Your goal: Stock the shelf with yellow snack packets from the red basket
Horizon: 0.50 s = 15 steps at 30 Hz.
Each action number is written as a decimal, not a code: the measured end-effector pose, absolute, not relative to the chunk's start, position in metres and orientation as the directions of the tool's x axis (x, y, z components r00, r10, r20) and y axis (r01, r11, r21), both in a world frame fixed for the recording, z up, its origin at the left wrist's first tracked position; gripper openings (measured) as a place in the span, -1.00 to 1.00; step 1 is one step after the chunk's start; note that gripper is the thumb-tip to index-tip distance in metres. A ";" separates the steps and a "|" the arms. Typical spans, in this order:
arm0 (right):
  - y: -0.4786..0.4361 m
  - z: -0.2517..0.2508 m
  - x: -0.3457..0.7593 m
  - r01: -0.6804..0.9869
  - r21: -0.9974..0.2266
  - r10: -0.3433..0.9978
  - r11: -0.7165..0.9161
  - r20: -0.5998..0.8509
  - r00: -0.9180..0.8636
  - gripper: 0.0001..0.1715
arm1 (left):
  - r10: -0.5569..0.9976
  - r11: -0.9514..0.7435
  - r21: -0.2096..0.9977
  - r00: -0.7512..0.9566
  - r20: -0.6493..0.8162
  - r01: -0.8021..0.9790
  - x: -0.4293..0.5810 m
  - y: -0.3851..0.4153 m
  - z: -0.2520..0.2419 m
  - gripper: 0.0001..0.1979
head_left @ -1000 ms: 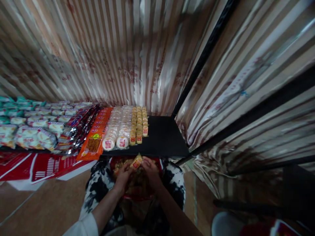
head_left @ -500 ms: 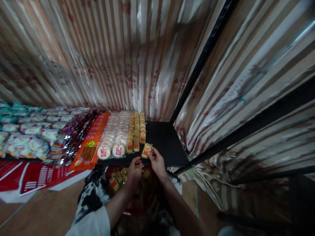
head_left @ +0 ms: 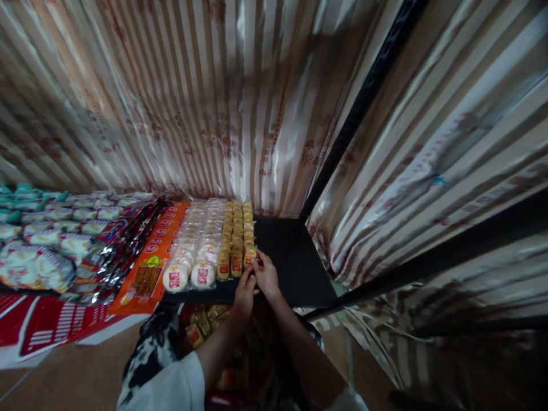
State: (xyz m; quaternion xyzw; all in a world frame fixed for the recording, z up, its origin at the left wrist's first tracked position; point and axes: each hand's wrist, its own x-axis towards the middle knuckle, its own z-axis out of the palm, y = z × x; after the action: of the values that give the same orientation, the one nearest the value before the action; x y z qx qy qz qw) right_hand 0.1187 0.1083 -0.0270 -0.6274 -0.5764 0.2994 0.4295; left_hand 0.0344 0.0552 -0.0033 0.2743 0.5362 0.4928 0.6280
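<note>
Step in hand, I judged: squaring a yellow packet (head_left: 250, 255) to the near end of the yellow row (head_left: 248, 228), right of the orange bag (head_left: 157, 251). Fingers of my right hand (head_left: 267, 276) pinched it; left hand's (head_left: 245, 292) grip, could not tell. Next move called for gentle release.

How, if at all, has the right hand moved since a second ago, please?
Yes, the right hand moved forward, from in front of the black shelf to over its surface.
</note>
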 end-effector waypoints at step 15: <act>0.109 -0.044 0.115 0.433 -0.897 0.962 0.085 0.188 0.200 -0.56 | 0.935 0.296 0.886 -0.081 -0.345 -0.357 0.040 0.060 -0.024 -0.53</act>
State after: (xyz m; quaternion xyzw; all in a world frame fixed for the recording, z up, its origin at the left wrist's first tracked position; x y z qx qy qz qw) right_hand 0.1146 0.1089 -0.0442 -0.6153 -0.5667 0.2806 0.4706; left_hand 0.0401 0.0602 -0.0238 0.2797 0.5166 0.5233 0.6173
